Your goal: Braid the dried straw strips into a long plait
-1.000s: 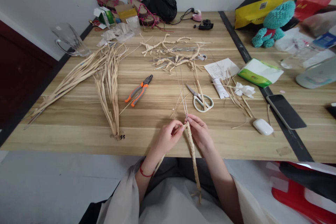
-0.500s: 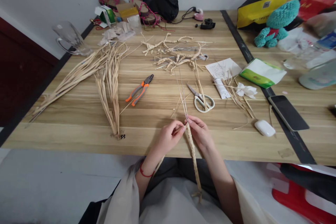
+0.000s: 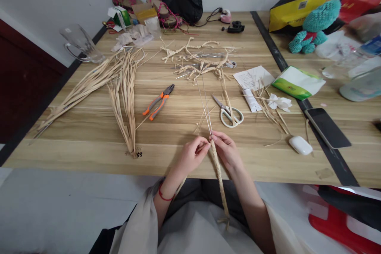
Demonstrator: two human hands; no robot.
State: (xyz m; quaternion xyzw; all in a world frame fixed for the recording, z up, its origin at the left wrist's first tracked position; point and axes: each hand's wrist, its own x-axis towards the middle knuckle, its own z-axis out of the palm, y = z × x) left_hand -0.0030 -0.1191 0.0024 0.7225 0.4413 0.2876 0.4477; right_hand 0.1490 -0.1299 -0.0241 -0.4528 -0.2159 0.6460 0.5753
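Observation:
My left hand (image 3: 193,154), with a red cord at the wrist, pinches a straw strand beside the top of a wrapped straw stem (image 3: 219,180). The fingers of my right hand (image 3: 228,151) are closed on the stem's top end, where thin metal wires (image 3: 206,109) stick out toward the back of the table. The stem slants down past the table edge over my lap, with loose straw ends at its lower tip. My fingertips nearly meet. A strand trails below my left wrist.
Pliers (image 3: 158,102) and scissors (image 3: 231,116) lie beyond my hands. Straw bundles (image 3: 126,103) are at the left, wrapped branch pieces (image 3: 202,61) further back. To the right are a phone (image 3: 327,127), a white case (image 3: 300,145) and a tissue pack (image 3: 297,82). A glass mug (image 3: 80,43) stands far left.
The wires' far ends have shifted very slightly to the left. Both hands keep their hold in nearly the same place.

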